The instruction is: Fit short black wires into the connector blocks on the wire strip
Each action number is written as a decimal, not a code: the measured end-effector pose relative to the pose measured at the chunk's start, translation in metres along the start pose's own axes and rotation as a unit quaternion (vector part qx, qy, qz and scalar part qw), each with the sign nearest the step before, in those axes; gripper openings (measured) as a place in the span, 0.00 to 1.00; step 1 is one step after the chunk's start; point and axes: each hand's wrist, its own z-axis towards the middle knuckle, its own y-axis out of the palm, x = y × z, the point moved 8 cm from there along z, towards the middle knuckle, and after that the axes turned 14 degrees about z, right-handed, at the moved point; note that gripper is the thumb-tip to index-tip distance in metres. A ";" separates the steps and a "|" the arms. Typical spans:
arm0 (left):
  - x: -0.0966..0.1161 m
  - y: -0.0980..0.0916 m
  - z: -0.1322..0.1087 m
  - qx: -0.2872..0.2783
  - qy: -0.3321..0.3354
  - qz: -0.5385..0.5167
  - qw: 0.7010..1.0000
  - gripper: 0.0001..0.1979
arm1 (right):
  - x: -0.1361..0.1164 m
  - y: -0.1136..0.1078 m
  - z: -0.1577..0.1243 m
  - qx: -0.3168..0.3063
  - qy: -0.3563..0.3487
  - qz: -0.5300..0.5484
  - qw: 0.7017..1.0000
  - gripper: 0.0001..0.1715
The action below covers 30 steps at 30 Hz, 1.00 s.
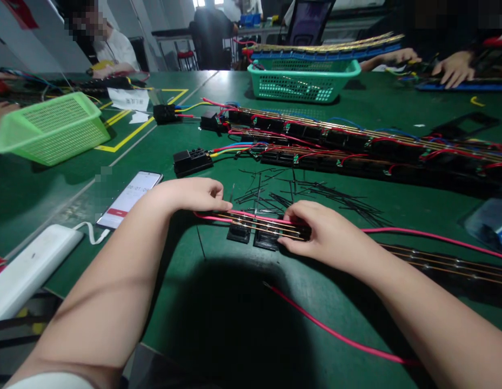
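A white power bank [27, 270] lies at the far left edge of the green table [181, 108], its cable curling toward a phone [129, 199] lying face up with its screen lit. Behind them sits a light-green basket [52, 127], tilted.

The left hand [189, 195] rests just right of the phone, fingers curled in and thumb tip laid on the pink wire [429, 237] where it meets the left end of the wired strip [254, 227] – whether the wire is actually pinched cannot be told. A black connector block [192, 161] with coloured leads lies just beyond that hand.

The wired strip itself lies flat on the table at centre, between the two hands: small black modules joined by thin copper-coloured wires, the pink wire running along its top. Loose black slivers [299, 194] are scattered on the table right behind it.

The right hand [323, 235] covers the strip's next modules, fingers bent over the far side and thumb on the near edge, closed on the strip. From under it the pink wire trails off toward the right edge.

Further back, long finished strips [376, 143] stretch rightward past a teal basket [303, 81] – and at upper right a co-worker's hands [453, 67] rest on the table.
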 end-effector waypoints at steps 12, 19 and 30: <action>0.132 -0.008 -0.032 0.251 0.169 0.165 0.939 0.13 | -0.010 -0.001 -0.002 0.044 -0.067 -0.036 0.996 0.09; 0.124 0.006 -0.025 0.250 0.199 0.111 0.941 0.10 | -0.009 -0.005 -0.003 0.060 -0.068 -0.054 0.994 0.13; 0.109 0.012 -0.025 0.245 0.222 0.042 0.943 0.13 | -0.022 -0.003 -0.006 0.046 -0.071 -0.155 0.984 0.14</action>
